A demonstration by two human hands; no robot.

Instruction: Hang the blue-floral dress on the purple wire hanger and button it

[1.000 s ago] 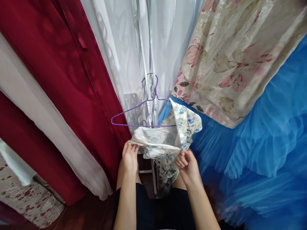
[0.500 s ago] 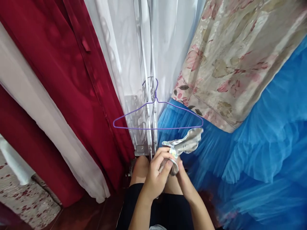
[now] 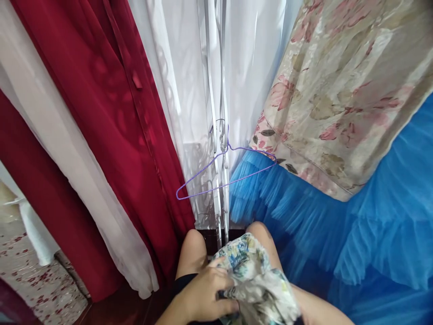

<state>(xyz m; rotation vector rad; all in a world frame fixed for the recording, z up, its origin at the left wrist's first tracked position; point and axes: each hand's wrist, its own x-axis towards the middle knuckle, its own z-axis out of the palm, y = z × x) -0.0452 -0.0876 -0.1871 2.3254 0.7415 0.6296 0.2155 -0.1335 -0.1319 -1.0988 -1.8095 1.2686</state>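
Purple hanger [image 3: 237, 180] bare @ 12; floral cloth [image 3: 244, 266] bunched @ 6, unfolded; L hand [image 3: 208, 289] w/ fingers clamped on it; R hand hidden, can't tell.

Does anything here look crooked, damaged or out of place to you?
Mainly the purple hanger: it hangs tilted, its left end clearly lower than its right. The floral cloth also looks untidy, bunched in folds against the left hand. I see no damage or spill.
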